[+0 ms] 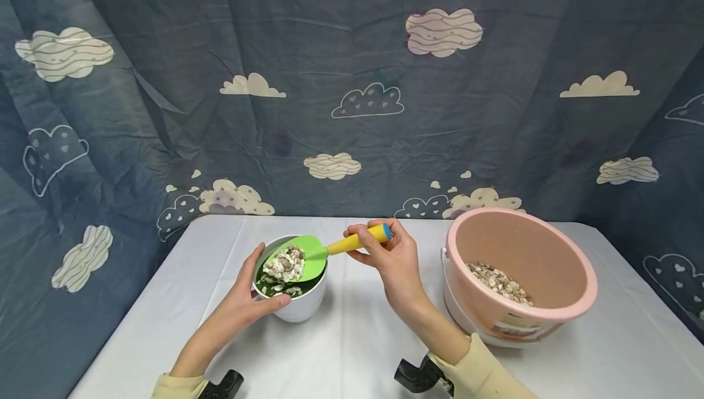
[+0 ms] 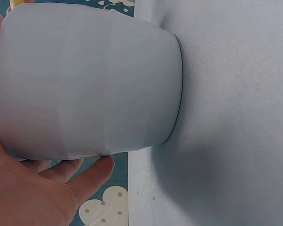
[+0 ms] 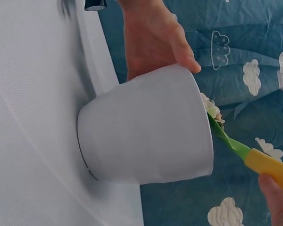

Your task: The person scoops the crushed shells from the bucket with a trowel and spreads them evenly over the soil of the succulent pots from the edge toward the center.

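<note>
- My hands are apart from each other, and each one holds something.
- My left hand [image 1: 247,300] is clamped on the white pot [image 1: 302,310], its fingers along the left side and its thumb over the near edge of the rim.
- The pot stands upright on the white tabletop [image 1: 357,338], left of the middle.
- Inside the pot I see something dark green with pale bits scattered over it; I cannot tell what the green is.
- My right hand [image 1: 393,258] grips the yellow handle [image 1: 357,241] of a small shovel, thumb and fingers pinched round it near its blue end.
- The shovel's green blade [image 1: 312,258] lies over the pot's mouth, carrying a heap of pale, shell-like bits [image 1: 287,264]. The handle slopes up from it toward my right hand. I cannot tell whether the blade touches the rim.
- Well to the right of the pot, beyond my right forearm, stands a pink bucket [image 1: 475,298], with more small bits [image 1: 500,283] lying inside it.
- My sleeves [image 1: 475,368] are pale yellow, with black wrist mounts [image 1: 415,376] just beside them.
- Behind the table hangs a dark blue cloth [image 1: 297,136] printed with clouds.
</note>
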A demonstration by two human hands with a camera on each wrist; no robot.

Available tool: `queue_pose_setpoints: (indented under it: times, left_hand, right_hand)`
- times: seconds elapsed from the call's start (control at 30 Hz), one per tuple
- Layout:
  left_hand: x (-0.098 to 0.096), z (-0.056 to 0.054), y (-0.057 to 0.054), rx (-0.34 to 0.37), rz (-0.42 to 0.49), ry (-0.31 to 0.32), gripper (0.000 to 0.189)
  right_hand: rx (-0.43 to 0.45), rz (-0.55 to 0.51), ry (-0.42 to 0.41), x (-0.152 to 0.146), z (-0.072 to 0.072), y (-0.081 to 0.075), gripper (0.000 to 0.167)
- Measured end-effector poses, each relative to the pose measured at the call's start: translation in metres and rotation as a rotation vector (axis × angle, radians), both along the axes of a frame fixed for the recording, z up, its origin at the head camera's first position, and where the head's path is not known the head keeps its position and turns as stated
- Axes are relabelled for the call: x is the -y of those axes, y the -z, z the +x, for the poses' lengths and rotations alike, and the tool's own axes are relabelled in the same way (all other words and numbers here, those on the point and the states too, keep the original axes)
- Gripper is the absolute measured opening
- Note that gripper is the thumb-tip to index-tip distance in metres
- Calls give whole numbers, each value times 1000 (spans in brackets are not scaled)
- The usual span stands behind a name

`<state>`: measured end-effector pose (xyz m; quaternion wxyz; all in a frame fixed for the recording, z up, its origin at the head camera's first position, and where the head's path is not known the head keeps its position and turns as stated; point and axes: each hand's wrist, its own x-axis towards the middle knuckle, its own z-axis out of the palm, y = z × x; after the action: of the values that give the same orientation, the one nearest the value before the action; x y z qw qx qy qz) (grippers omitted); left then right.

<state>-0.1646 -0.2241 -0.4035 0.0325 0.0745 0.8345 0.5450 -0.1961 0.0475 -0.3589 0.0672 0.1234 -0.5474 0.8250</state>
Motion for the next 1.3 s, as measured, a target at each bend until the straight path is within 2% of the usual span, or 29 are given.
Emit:
queue_pose_setpoints:
  times: [0.23,0.6,0.87,1.03,1.3]
  left_hand:
    - [0,0,-1,16,24,0,109]
    - [7,0,-3,61,114,53,106]
    - [6,-1,-1,113,135,25,105]
    - [6,-1,-2,108,138,25,105]
    - [5,-1,-2,84,153,40,106]
  right_hand:
    - [-24,-4,4,1,0,2,31]
    - [-95,-30,-41,4,1,-2,27]
    - [-113,-23,-48,7,1,-4,28]
    - [-128,12,-34,9,-1,-9,29]
    - [-190,129,0,15,-6,-22,32]
